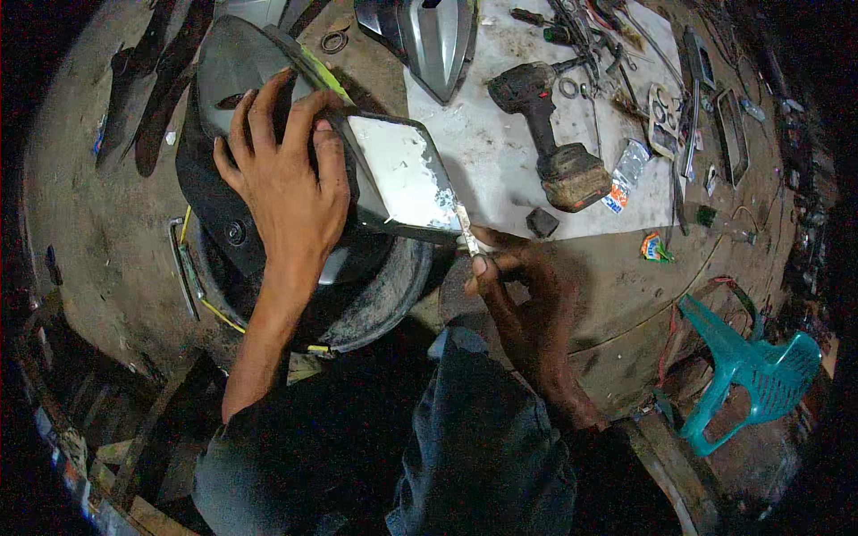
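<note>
My left hand [290,170] lies over a dark grey moulded plastic panel [234,62], fingers spread and bent, gripping it. Joined to the panel is a dark-framed piece with a white, four-sided face [389,165]; the white is patchy and worn along its right edge. At that piece's lower right corner, my right hand [509,277] pinches a slim, white-smeared blade [467,230]. The blade's tip touches the edge of the white face. A round black tub [407,281] stands beneath the panel, mostly hidden by it.
On a white sheet [500,201] to the right lie a cordless drill [545,134], a foil packet [630,170] and several hand tools [594,36]. Another grey panel [438,45] is at the far side. A green plastic chair part [755,371] sits at the lower right.
</note>
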The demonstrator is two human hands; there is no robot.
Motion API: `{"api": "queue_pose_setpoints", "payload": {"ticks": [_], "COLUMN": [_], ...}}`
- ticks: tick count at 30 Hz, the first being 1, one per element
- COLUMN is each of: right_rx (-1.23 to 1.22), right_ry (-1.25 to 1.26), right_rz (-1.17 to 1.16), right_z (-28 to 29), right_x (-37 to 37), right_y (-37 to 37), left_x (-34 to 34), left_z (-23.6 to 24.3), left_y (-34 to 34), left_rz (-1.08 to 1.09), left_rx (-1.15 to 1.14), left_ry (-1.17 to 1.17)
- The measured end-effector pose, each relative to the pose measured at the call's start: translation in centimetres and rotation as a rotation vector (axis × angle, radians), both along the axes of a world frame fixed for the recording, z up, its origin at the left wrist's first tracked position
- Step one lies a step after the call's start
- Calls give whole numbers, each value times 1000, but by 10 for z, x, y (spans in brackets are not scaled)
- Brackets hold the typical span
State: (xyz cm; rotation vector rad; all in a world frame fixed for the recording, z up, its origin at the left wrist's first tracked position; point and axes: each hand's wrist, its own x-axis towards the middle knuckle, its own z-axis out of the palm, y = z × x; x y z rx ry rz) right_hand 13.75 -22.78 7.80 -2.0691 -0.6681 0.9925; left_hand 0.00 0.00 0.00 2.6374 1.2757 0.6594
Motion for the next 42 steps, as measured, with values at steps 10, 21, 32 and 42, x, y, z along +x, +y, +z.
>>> {"api": "queue_pose_setpoints", "payload": {"ticks": [10,21,32,42], "right_rx": [76,76,141,212], "right_ry": [-13,-201,-504,-174], "right_rz": [-23,113,338,140], "right_z": [-9,3,17,-11], "right_x": [-6,-1,15,7], "right_y": [-6,-4,-9,-7], "left_x": [-2,-4,-2,-3], "left_z": [9,10,7,7], "left_y": [3,6,5,5], "left_rz": [-2,2,0,-6], "left_rx": [18,29,24,9], "left_ry": [-7,1,-8,-9]}}
